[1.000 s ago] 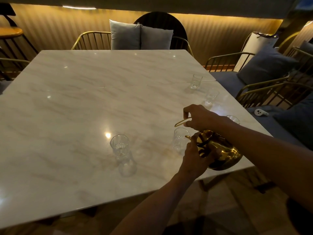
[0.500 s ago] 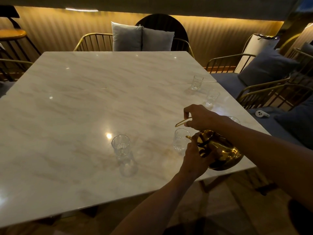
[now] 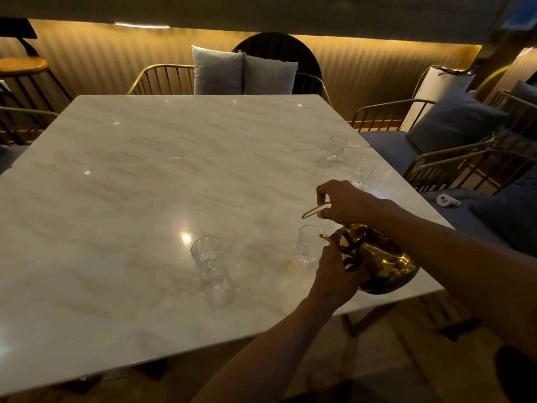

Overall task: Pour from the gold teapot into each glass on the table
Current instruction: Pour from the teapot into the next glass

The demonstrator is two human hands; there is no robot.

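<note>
Nearest, the left hand (image 3: 337, 271) wraps the handle side of the gold teapot (image 3: 386, 263), its fingers closed round the handle; the back of the hand hides most of that handle. The teapot is tilted toward the left, held over the table's (image 3: 145, 199) near right edge, its spout at the rim of a glass (image 3: 308, 244). Whether any liquid is running cannot be made out in the dim light.

Above the pot, the right hand (image 3: 345, 203) pinches a thin gold piece (image 3: 315, 210) between thumb and fingers; what that piece is stays unclear, and its inner end is hidden by the fingers.

To the left stands a second glass (image 3: 207, 255), with a blurred reflection below it on the glossy marble. Its contents are too faint to judge.

Farther along the right edge are two more glasses, one (image 3: 362, 171) partly behind the right hand and one (image 3: 336, 147) beyond it.

On the blue seat to the right lies a small white object (image 3: 446, 200). At the far side, two grey cushions (image 3: 244, 71) lean on a gold-wire chair.
</note>
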